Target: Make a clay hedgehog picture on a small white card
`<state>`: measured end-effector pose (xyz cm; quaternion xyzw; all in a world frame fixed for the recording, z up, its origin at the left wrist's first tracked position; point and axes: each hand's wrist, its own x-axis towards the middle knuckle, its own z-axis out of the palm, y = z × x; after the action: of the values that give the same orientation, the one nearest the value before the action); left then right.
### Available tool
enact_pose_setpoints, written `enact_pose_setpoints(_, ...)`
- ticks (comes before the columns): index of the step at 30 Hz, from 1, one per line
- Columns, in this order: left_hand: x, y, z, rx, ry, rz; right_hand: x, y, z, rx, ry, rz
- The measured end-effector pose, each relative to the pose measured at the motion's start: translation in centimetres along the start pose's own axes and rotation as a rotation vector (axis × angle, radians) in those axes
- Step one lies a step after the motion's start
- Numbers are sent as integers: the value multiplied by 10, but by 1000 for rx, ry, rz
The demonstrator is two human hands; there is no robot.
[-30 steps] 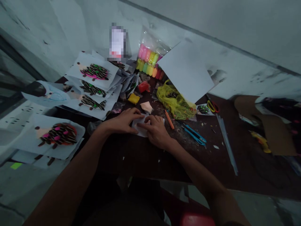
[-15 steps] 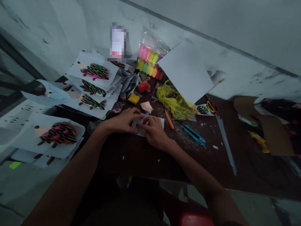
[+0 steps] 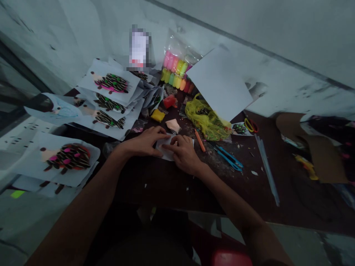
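A small white paper (image 3: 167, 155) lies on the dark table in front of me. My left hand (image 3: 146, 142) rests at its left edge, thumb and fingers apart around the corner. My right hand (image 3: 185, 153) is over its right part, the index finger stretched out and touching the paper, the other fingers bent. Whether anything small lies under that fingertip is too dim to tell. Just behind the paper sits a peach clay piece (image 3: 172, 126), with a yellow clay piece (image 3: 158, 115) and a red one (image 3: 169, 101) farther back. An orange stick (image 3: 200, 140) lies right of my right hand.
Stacked hedgehog pictures (image 3: 111, 83) cover the left side. A yellow-green bag (image 3: 206, 120), clay packs (image 3: 174, 72) and a large white sheet (image 3: 222, 83) are behind. Blue scissors (image 3: 229, 158), red-yellow scissors (image 3: 251, 125) and clear sticks (image 3: 266, 168) lie right.
My right hand has shifted very slightly to the right, its index finger still on the paper. My left hand has stayed in place.
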<state>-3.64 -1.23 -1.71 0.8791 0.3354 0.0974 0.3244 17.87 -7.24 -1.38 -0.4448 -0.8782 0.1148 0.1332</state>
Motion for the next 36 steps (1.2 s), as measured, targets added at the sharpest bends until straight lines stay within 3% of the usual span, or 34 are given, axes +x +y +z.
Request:
enact_pose_setpoints(10, 0, 4, -3, -1, -20, -12, 2, -5, 4, 9, -17, -30)
enact_pose_setpoints(17, -2, 0, 0, -26, -7, -11, -3, 3, -3, -18, 34, 31)
enact_pose_setpoints(36, -1, -1, -1, -30, -21, 7, -8, 1, 0, -164, 22, -90)
